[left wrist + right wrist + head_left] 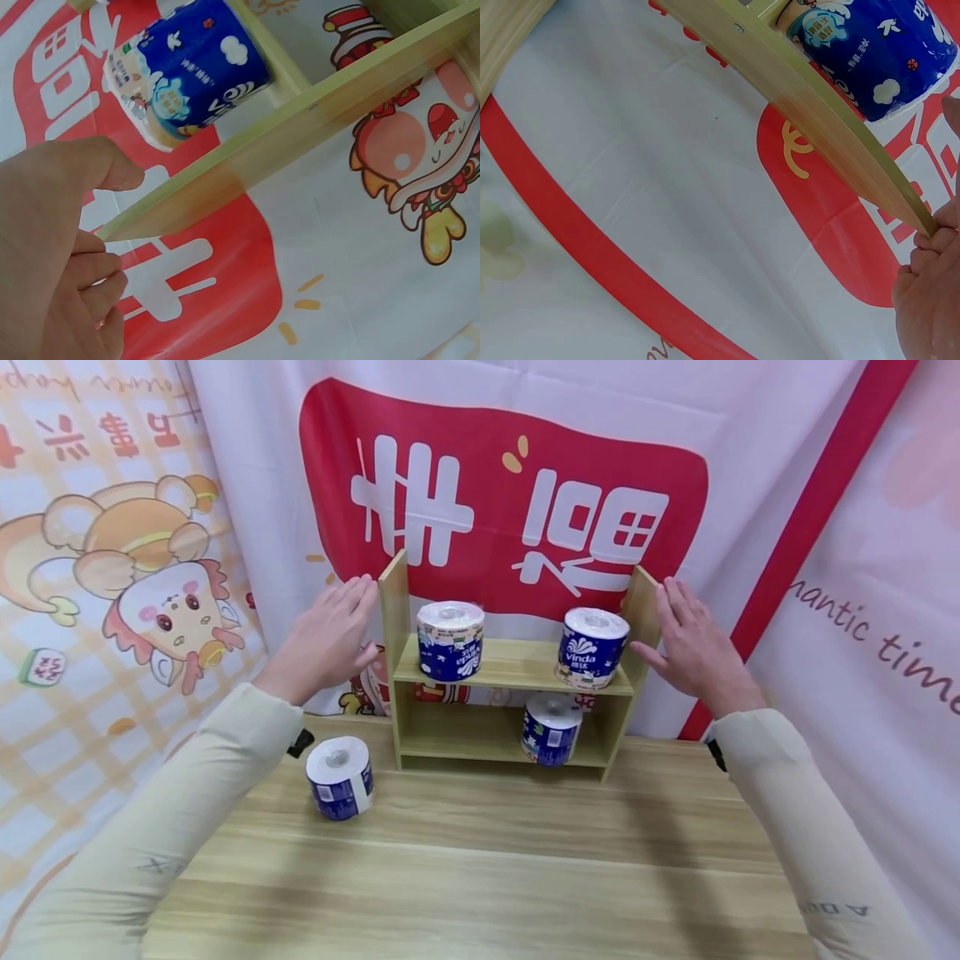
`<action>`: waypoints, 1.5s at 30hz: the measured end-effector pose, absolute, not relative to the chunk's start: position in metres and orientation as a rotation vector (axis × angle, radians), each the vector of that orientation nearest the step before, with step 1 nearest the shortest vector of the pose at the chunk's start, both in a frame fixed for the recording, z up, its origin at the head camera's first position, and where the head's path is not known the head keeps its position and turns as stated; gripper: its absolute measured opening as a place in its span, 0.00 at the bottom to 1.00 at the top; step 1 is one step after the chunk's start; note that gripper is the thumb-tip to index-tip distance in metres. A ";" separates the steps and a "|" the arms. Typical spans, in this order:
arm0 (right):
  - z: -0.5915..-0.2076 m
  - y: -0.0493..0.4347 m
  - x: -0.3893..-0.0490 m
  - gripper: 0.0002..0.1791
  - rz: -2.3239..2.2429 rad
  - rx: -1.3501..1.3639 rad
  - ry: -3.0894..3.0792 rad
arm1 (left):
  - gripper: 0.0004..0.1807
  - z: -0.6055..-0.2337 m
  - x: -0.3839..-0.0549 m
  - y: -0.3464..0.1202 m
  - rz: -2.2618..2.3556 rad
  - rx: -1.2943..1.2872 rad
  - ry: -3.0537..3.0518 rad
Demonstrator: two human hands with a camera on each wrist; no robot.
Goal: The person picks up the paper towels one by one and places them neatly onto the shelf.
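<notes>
A small two-tier wooden shelf (517, 664) stands at the back of the table. My left hand (326, 639) is at its left side panel (195, 187), fingers straight and together, thumb apart. On the other side, my right hand (705, 647) is held the same way at the right side panel (832, 142). Whether the fingertips press on the panels is hard to tell. Two blue-and-white toilet paper rolls, a left one (450, 643) and a right one (592, 647), sit on the upper board. A third roll (552, 731) is on the lower board.
Another toilet paper roll (340, 781) stands on the wooden table (480, 868), left of the shelf and below my left forearm. Printed cloth (510, 410) hangs close behind the shelf and along both sides.
</notes>
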State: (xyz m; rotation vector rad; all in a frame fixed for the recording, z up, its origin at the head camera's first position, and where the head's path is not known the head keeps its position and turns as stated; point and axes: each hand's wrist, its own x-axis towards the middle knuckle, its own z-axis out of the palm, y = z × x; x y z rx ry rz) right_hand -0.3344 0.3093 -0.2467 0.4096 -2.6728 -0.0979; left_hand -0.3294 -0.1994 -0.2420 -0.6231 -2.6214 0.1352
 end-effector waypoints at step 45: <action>-0.249 0.307 -0.335 0.57 -0.034 0.367 -2.690 | 0.19 -0.376 -0.315 -0.262 -0.126 -0.877 -3.093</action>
